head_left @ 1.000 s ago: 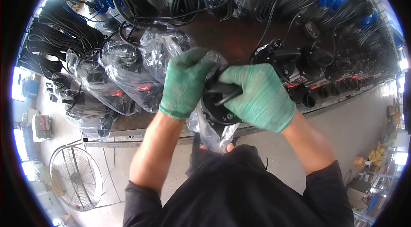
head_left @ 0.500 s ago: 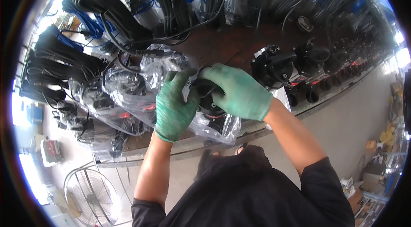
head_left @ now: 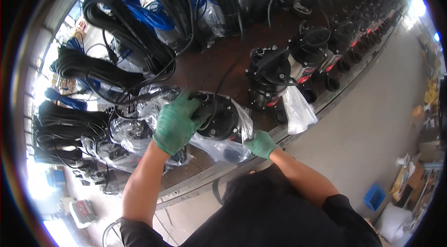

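Note:
A black-topped submersible pump (head_left: pixel 224 119) stands in front of me at the bench edge, with a clear plastic bag (head_left: pixel 216 148) around its lower body. My left hand (head_left: pixel 176 123), in a green glove, is curled over the left side of the pump's top, its fingers at the black handle. At the pump's lower right, my gloved right hand (head_left: pixel 261 144) pinches the bag's gathered edge. A second pump (head_left: pixel 269 77) stands to the right, a loose clear bag (head_left: pixel 298 109) hanging at its front. To my left are bagged pumps (head_left: pixel 128 133), partly covered by plastic.
Thick coils of black cable (head_left: pixel 125 28) and blue cable (head_left: pixel 149 14) stand along the back and left. More pumps (head_left: pixel 309 44) line the bench (head_left: pixel 200 67) to the right. Beyond its front edge, a blue crate (head_left: pixel 374 196) sits on the floor near cartons.
My right hand has left the pump's top and moved down to the bag's right edge. My left hand stays at the top. The view has shifted, showing more of the right-hand pumps.

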A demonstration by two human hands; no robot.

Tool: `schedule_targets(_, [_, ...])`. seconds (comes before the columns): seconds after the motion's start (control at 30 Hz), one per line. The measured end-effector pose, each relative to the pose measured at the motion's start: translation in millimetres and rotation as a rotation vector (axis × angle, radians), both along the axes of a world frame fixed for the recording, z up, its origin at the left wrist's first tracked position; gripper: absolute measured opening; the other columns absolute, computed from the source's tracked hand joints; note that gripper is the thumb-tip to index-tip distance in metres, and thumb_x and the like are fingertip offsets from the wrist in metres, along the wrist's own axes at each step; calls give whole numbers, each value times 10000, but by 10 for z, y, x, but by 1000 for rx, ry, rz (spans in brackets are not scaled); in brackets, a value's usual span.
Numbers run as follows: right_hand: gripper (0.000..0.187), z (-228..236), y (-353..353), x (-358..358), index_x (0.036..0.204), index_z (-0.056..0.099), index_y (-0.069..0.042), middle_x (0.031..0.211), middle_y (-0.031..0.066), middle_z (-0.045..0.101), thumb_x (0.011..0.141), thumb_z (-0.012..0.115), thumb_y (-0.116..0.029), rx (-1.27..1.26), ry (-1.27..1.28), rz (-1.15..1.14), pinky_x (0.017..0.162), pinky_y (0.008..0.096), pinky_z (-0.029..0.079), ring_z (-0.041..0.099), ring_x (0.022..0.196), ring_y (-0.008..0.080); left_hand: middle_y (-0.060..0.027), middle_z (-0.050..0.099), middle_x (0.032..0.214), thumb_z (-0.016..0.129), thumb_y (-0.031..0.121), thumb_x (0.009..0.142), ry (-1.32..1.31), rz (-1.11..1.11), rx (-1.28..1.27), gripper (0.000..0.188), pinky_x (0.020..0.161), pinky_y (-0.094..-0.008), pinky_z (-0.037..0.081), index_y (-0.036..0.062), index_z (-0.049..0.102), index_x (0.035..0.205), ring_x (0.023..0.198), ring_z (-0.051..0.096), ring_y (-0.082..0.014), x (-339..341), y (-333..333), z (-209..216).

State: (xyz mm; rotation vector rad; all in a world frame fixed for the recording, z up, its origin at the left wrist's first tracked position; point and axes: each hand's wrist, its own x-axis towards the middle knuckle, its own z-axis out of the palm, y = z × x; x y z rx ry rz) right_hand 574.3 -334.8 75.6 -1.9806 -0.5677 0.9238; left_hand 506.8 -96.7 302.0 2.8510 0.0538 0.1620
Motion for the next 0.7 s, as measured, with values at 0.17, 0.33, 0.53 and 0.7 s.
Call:
schedule_targets(0.17, [212, 520, -25, 191, 820, 714, 52, 676, 70, 673, 888, 608, -118, 429, 354, -459, 588, 333, 543, 682, 639, 139, -156, 716, 1136, 816, 129, 747, -93, 67, -8, 165, 742, -422, 587, 18, 726, 829, 869, 719, -365, -227, -234, -36])
schedule_targets(0.33, [210, 2047, 472, 611, 720, 639, -28, 600, 76, 539, 860, 676, -181, 675, -123, -145, 539, 411, 423, 506, 548, 136, -158, 737, 1041, 782, 14, 708, -172, 225, -139, 192, 678, -386, 596, -6, 753, 896, 791, 729, -342, -283, -274, 121])
schedule_targets(0.53, [90, 2130, 733, 1146, 921, 687, -32, 746, 20, 659, 870, 686, -106, 559, -466, -6, 648, 306, 490, 566, 675, 86, -158, 738, 1057, 770, 82, 714, -287, 236, -119, 208, 715, -411, 595, 34, 759, 917, 826, 723, -360, -163, -423, 76])
schedule_targets(0.7, [204, 2215, 89, 865, 1009, 566, -16, 835, 14, 590, 839, 565, 95, 629, 42, -121, 636, 268, 463, 580, 741, 79, -149, 729, 1112, 781, 84, 762, -209, 333, -282, 247, 800, -405, 600, 25, 767, 1002, 916, 726, -362, -262, -625, -127])
